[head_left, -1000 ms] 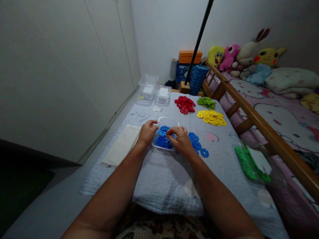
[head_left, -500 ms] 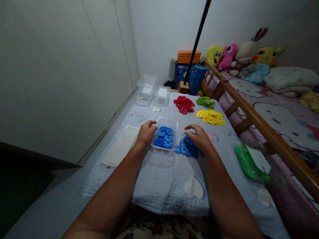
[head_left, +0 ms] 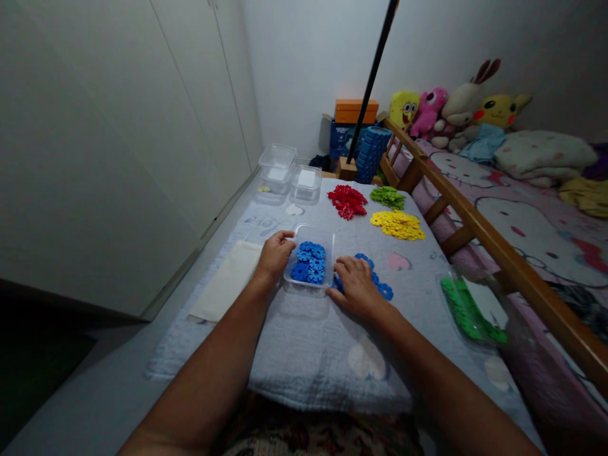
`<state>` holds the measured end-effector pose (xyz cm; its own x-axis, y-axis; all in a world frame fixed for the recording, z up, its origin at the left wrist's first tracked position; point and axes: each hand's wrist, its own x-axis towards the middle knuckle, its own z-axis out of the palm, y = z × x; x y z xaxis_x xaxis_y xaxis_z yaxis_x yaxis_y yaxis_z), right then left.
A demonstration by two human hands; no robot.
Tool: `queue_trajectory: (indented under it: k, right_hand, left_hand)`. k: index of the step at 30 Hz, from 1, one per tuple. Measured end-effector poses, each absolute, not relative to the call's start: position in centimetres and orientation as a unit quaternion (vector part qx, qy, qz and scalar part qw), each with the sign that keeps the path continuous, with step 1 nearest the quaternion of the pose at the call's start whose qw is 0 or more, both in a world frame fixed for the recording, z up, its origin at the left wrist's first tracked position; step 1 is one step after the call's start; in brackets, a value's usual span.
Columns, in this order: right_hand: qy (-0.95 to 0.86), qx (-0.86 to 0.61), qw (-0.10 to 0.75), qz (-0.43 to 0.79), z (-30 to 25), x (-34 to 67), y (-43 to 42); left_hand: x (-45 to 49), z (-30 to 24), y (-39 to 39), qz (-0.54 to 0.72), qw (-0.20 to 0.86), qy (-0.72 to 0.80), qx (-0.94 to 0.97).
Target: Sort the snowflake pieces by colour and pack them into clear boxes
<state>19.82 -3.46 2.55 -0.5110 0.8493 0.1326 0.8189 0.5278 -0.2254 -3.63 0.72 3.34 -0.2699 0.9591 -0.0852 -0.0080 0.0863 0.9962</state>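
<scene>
A clear plastic box [head_left: 334, 244] stands on the cloth with several blue flower-shaped discs [head_left: 308, 261] lying in it. My left hand [head_left: 277, 253] grips the box at its left rim, thumb and fingers close together. Just to the right of the box, my right hand [head_left: 356, 282] rests palm down over loose blue discs [head_left: 386, 291]. Its thumb and fingers are apart and curved around part of the pile. Some of these discs are hidden beneath the palm, while others show beyond the knuckles.
Piles of red [head_left: 348, 201], light green [head_left: 388, 197] and yellow discs [head_left: 398, 225] lie farther back. Clear boxes [head_left: 278, 166] stand at the back left. A folded cream cloth [head_left: 225, 282] lies left; a box of green pieces [head_left: 470, 310] sits right, by the wooden bed rail [head_left: 475, 231].
My right hand has come down and left onto the loose blue discs, sweeping some closer to the box. My left hand stays at the box rim. The view has shifted slightly.
</scene>
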Motion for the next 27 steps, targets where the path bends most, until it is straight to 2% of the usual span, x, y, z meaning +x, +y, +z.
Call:
queue_trajectory:
  k: [7,17,27]
  right_hand:
    - [-0.863,-0.481,0.151,0.023,1.2,20.3,-2.6]
    - [-0.856,-0.493,0.155,0.016,1.2,20.3,-0.3]
    - [-0.826,-0.544,0.11,0.099,2.9,20.0,1.1]
  left_hand:
    - [-3.6,3.4,0.8,0.537,0.45,0.588,0.404]
    - [-3.6,3.6,0.7,0.537,0.446,0.587,0.409]
    - [-3.5,3.4,0.7,0.54,0.446,0.588,0.404]
